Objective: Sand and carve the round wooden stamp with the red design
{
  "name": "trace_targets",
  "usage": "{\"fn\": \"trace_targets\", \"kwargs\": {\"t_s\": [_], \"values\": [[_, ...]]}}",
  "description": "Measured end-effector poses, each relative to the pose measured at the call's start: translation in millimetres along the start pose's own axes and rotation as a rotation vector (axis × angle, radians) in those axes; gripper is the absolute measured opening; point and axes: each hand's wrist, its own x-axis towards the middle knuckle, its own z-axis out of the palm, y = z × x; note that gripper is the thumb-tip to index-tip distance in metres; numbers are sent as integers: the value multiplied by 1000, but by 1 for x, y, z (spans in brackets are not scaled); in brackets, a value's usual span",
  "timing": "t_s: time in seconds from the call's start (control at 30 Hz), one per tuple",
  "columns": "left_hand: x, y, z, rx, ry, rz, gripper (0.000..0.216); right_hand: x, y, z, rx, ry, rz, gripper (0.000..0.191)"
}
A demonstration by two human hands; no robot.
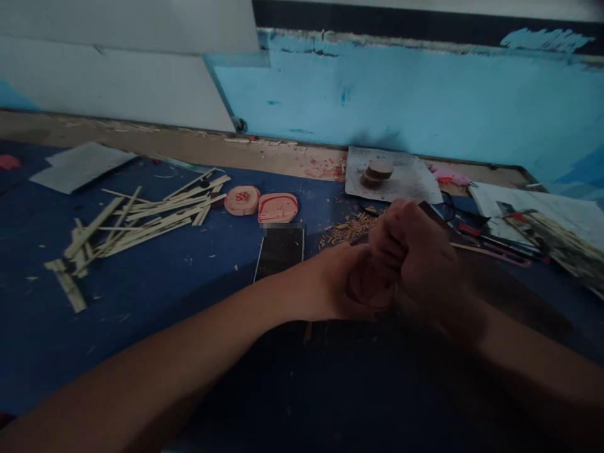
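Observation:
My left hand point(337, 280) is closed around a rounded, reddish wooden block point(372, 286), its fingers curled beneath and behind it. Just above the block, my right hand point(418, 248) makes a fist that presses close against it. Whatever the right fist grips is hidden by the fingers and dim light. Two pale wooden blocks with red markings lie farther off to the left: a round one point(242, 200) with a flower pattern and a squarer one point(278, 207) with a red curved outline. Small wood shavings point(349, 228) are scattered behind my hands.
A phone point(282, 251) lies left of my hands. Split bamboo strips point(141, 220) are heaped farther left. At the back, two dark round pieces point(379, 170) rest on a paper sheet point(419, 182). Tools with red and pink handles point(500, 245) lie at the right, before a wall point(377, 94).

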Motion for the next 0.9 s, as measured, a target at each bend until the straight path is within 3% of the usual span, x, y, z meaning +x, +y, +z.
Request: {"fn": "trace_targets", "kwargs": {"t_s": [0.1, 0.27, 0.47, 0.63, 0.77, 0.9], "values": [[1, 0, -2, 13, -27, 0, 45, 3, 1, 3, 109, 8, 12, 53], [1, -3, -3, -53, -63, -35, 39, -6, 1, 9, 105, 60, -89, 42], [0, -3, -2, -99, -45, -18, 38, -15, 2, 11, 5, 26, -113, 43], [1, -6, -4, -91, -53, 20, 40, -22, 5, 7, 11, -107, -160, 46], [3, -11, -2, -99, -65, 0, 48, -24, 8, 7, -20, -84, -214, 47], [5, -14, 2, -177, -103, -38, 40, -14, 9, 11, -5, -74, -136, 47]]}}
